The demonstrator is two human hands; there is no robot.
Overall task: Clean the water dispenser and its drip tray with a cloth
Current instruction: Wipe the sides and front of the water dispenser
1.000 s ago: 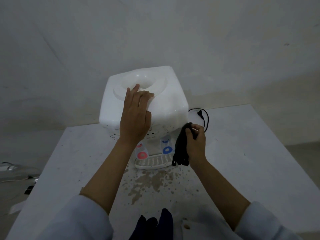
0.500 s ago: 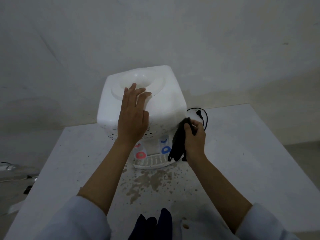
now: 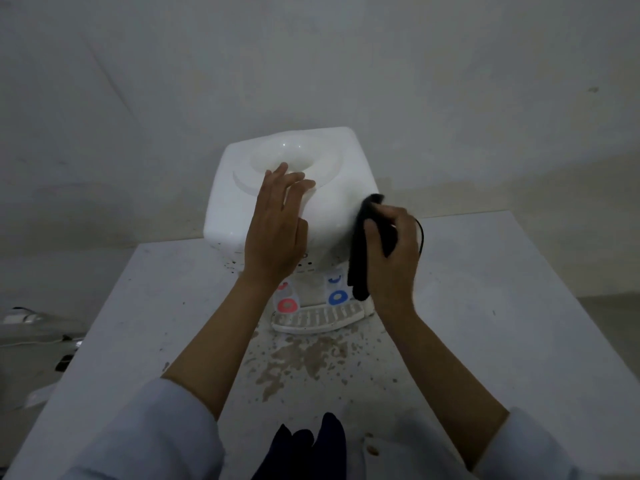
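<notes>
1. The water dispenser point(image 3: 294, 199) stands in the centre of the frame, at the far edge of a white table point(image 3: 502, 306), with the drip tray point(image 3: 317, 318) jutting from its foot just below centre.
2. The left hand point(image 3: 275, 230) lies flat on the dispenser's top, fingers apart and unclenched, their tips at the rim of the bottle well. That seems a brace only; a hard shove from the other side could slide or tip the light, bottle-less body.
3. The right hand point(image 3: 393, 258) has its fingers clamped on a dark cloth point(image 3: 363, 251), pressed to the dispenser's right front corner. The cloth's loose end hangs down beside the blue tap point(image 3: 336, 296); a downward stroke might snag it and press the lever.
4. A black cable point(image 3: 420, 233) shows just behind the right hand, right of centre. A wide sweep could catch it.
5. Brown spatter covers the table below the tray, and specks dot the dispenser's lower front. A cloth this dark hides its own soiling, so it may smear rather than lift.
</notes>
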